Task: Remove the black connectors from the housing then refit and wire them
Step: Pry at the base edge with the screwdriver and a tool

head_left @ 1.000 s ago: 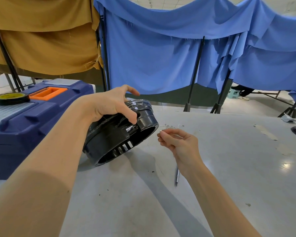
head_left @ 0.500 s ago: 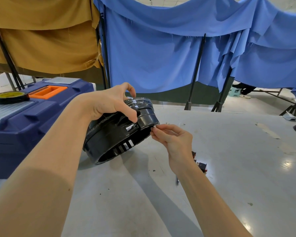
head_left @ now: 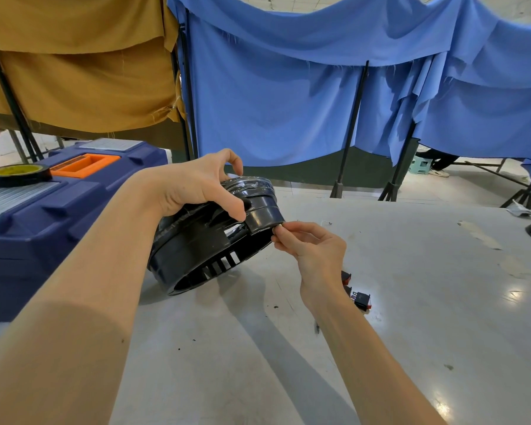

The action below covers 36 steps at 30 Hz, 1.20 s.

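Left hand [head_left: 196, 185] grips the housing [head_left: 196, 259] from above and holds it tilted. Right hand [head_left: 313, 250] was clear of the housing a second ago; now its thumb and forefinger pinch the housing's collar edge. Tiny part in the pinch? Can't tell. Black connectors [head_left: 360, 299] lie right of the housing, so I'd read this as refit starting.

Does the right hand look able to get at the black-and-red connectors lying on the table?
Probably yes: the small black-and-red connectors lie uncovered by the right hand, though it is busy pinching at the round black plastic housing.
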Each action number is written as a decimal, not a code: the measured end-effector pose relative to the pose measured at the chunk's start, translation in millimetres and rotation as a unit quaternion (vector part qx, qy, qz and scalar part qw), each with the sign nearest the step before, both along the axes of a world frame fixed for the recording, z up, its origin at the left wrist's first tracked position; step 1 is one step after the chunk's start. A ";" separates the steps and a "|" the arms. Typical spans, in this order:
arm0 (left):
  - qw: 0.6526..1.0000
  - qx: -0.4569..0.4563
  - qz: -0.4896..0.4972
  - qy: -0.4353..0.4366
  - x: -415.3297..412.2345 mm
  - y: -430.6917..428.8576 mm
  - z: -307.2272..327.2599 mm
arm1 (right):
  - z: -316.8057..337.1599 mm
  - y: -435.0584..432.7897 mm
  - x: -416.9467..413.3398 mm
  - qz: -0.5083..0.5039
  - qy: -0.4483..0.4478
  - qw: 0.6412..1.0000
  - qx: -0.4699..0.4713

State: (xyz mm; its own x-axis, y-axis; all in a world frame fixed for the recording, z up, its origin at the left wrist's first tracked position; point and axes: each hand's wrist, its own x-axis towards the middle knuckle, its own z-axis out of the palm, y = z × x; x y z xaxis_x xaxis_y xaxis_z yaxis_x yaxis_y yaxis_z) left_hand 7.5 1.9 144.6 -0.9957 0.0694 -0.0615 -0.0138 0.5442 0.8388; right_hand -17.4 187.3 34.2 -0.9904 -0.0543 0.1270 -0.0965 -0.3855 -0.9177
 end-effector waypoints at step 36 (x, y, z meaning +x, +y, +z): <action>0.999 -0.013 -0.030 -0.019 -1.9 9.0 -3.7 | -10.9 13.2 -31.3 -0.192 0.273 0.861 0.384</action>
State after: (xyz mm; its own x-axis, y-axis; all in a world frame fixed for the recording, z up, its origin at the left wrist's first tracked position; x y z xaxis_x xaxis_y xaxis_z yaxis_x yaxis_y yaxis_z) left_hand 5.6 10.8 140.9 -0.9867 0.1276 -0.1008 -0.0110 0.5659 0.8244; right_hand -48.7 200.6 23.3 -0.7582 -0.0110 0.6520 -0.5790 0.4711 -0.6654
